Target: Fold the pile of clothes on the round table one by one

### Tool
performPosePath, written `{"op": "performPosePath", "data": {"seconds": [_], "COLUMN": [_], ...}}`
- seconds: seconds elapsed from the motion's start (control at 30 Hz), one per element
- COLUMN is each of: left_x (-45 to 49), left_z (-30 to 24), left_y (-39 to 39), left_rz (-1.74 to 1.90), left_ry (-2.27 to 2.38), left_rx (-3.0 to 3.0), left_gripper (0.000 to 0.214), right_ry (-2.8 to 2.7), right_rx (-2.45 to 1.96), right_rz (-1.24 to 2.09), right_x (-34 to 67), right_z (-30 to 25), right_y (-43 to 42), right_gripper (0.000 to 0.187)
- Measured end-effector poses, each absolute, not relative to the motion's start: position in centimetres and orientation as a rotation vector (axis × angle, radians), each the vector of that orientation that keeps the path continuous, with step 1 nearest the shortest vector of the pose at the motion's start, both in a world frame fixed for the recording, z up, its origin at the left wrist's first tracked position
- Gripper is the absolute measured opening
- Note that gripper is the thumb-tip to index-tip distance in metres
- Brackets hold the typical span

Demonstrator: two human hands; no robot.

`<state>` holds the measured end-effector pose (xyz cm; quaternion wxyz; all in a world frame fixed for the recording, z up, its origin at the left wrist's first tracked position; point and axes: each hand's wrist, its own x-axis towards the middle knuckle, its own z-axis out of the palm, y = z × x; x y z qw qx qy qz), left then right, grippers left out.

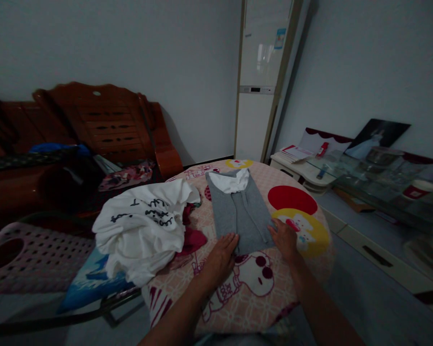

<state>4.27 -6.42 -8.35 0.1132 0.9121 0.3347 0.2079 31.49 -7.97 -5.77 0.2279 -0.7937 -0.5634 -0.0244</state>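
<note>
A grey hooded top (pixel 225 211) with a white hood lining and two drawstrings lies folded into a flat rectangle on a round table. My left hand (pixel 224 247) rests on its near left corner, fingers stretched out over the cloth. At the near right edge, my right hand (pixel 285 238) touches the fabric with its fingertips, fingers apart. A crumpled white garment with black writing (pixel 144 226) is heaped to the left. Dark red cloth (pixel 193 240) shows from under that heap.
A patterned pink tablecloth (pixel 252 305) covers the table. Left are a wooden sofa (pixel 101 125), a pink perforated plastic basket or seat (pixel 39 259) and a blue cushion-like item (pixel 94 283). On the right runs a low cabinet (pixel 368 254) with a glass top. A tall white appliance (pixel 256 120) stands behind.
</note>
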Motion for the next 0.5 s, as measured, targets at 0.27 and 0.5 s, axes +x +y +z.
{"op": "performPosePath", "data": {"seconds": [0.27, 0.5], "left_x": [2.7, 2.0], "left_z": [-9.5, -9.8], "left_y": [-5.2, -2.7], "left_rz": [0.868, 0.877], "left_ry": [0.794, 0.716], "left_rx": [2.577, 2.507], "left_gripper": [0.074, 0.074], "right_ry": [-1.579, -1.358], "right_rx": [-1.968, -1.62], "right_rz": [0.261, 0.642], "right_x": [31.8, 33.4], "right_z": [-5.4, -5.6], "right_y": [-9.3, -9.7], "right_gripper": [0.031, 0.039]}}
